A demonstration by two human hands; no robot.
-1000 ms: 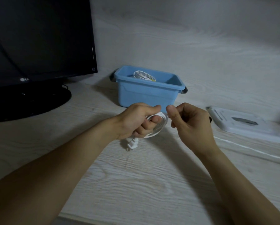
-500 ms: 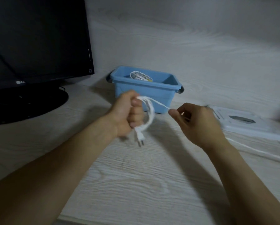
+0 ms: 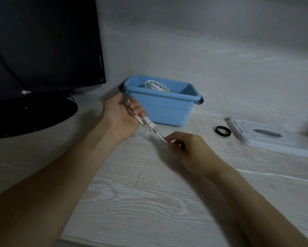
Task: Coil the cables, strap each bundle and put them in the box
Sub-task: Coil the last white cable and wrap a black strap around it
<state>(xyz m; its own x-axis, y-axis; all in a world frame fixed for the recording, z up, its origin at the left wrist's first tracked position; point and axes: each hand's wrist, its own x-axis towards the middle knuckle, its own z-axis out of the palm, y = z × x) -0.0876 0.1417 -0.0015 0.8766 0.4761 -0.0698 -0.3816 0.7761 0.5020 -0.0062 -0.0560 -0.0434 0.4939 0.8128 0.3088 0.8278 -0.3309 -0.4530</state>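
Head view: cable (image 3: 150,124) between both grips.

2 hands (image 3: 122,115) (image 3: 187,148), 2 cables (image 3: 149,123) (image 3: 156,85), 1 box (image 3: 167,111), 1 monitor (image 3: 42,43), 1 strap (image 3: 222,132)

Home desk or office: pale wood-grain desk (image 3: 140,202), black monitor (image 3: 42,47).
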